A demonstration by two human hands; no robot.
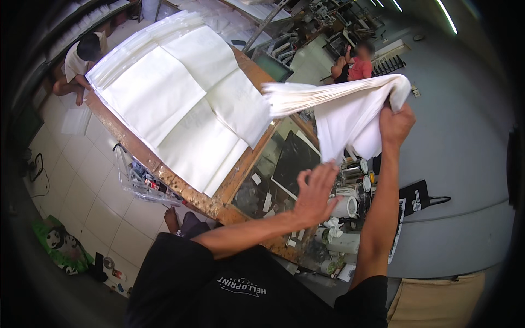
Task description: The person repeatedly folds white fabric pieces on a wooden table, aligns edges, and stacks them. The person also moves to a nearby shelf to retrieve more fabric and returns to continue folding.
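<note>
My right hand (397, 124) is raised at the right, its fingers closed round one end of a bundle of thin white fabric sheets (350, 117). The bundle fans out leftward, its layered edges showing, and one part hangs down in folds. Just below that hanging part is my left hand (317, 194), with fingers apart and slightly blurred; whether its fingertips touch the fabric I cannot tell. Further left, flat stacks of white sheets (180, 98) lie side by side on the wooden-edged table (224, 199), overlapping in places.
A glass-like panel (254, 191) with scraps and a dark sheet fills the table's near right. Several cans (344, 208) crowd its right edge. A plastic bag (136, 177) hangs at the left edge. One person (82, 60) sits far left, another (358, 68) at the back.
</note>
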